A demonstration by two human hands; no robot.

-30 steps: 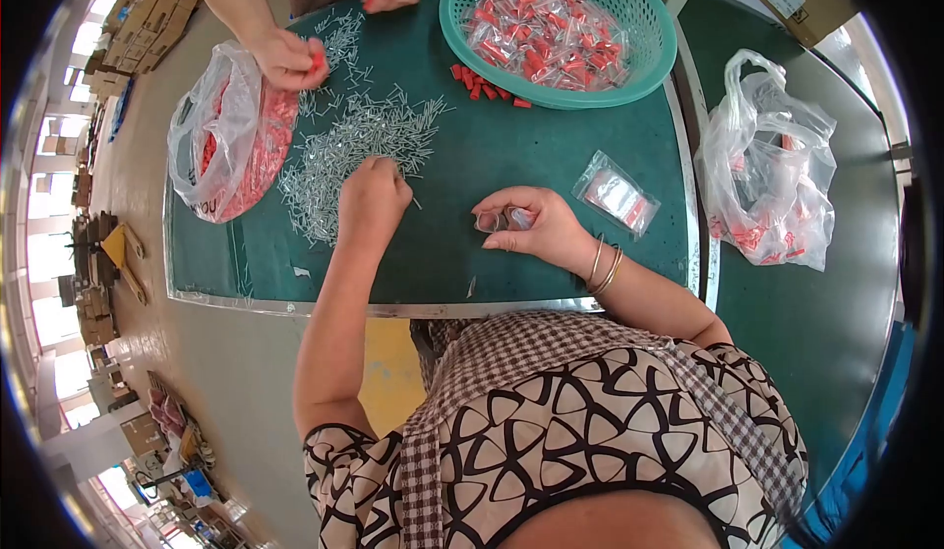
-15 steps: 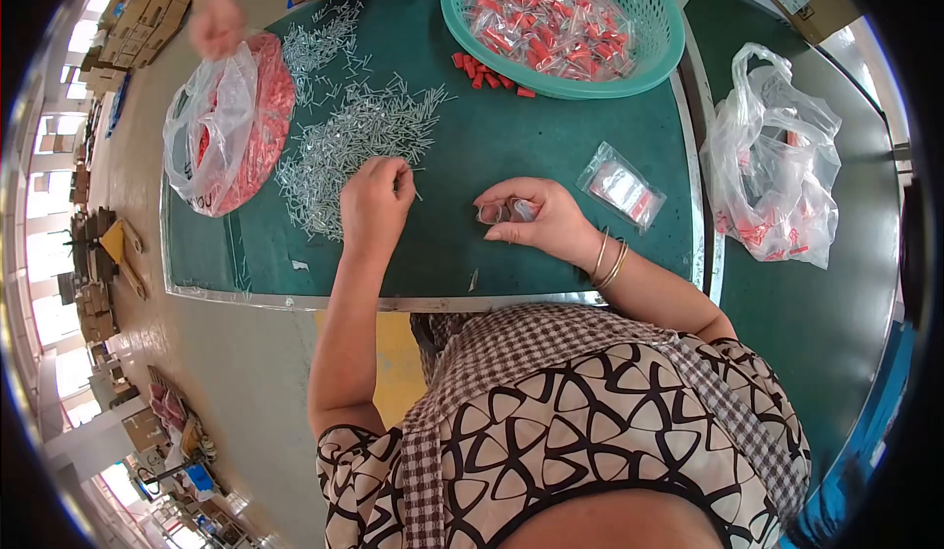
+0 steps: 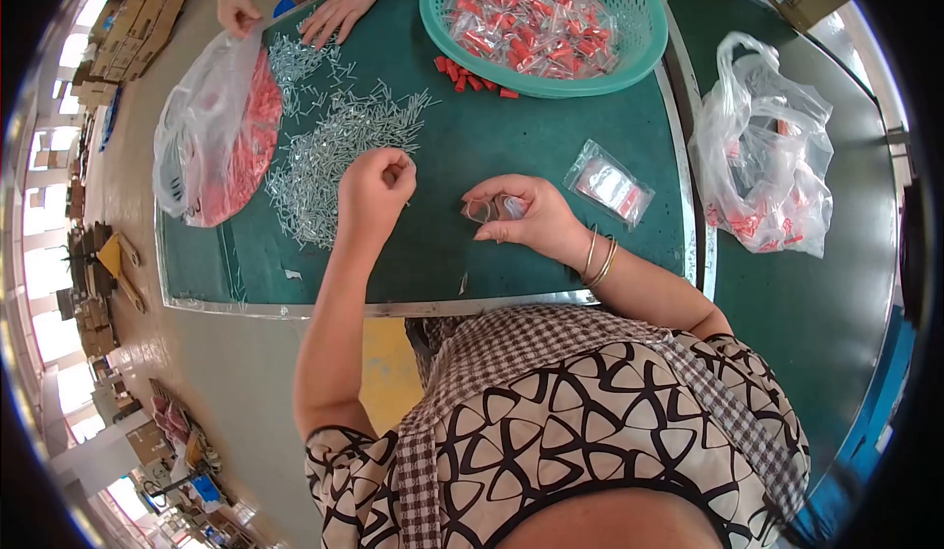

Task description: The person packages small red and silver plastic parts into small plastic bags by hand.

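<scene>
— Fingers first: what are your hands on?

— Your left hand (image 3: 374,187) is curled up with its fingertips pinched, at the near edge of the heap of metal pins (image 3: 329,151); whether a pin is in the pinch is too small to tell. Your right hand (image 3: 516,217) grips a small clear bag (image 3: 497,207) between thumb and fingers, held just above the tabletop (image 3: 511,141) and apart from the left hand.

— What lies around them?

— Just right of your right hand lies a filled clear packet (image 3: 610,183). Beyond it, at the far edge, stands a green basket (image 3: 637,18) full of packets with red pieces, and loose red pieces (image 3: 462,75) lie by its near rim. Left of the pins, a plastic bag of red pieces (image 3: 216,126) sprawls open. Nothing stands between your two hands.

— Anything hard to make out?

— Another person's hands (image 3: 339,8) rest at the far edge, arms cut off by the frame. What the white bag (image 3: 767,156) on the next surface holds is mostly veiled, apart from bits of red.

— And the room?

— Green mat with a metal rim; a pale floor below, cardboard boxes (image 3: 133,8) stacked at far left.
</scene>
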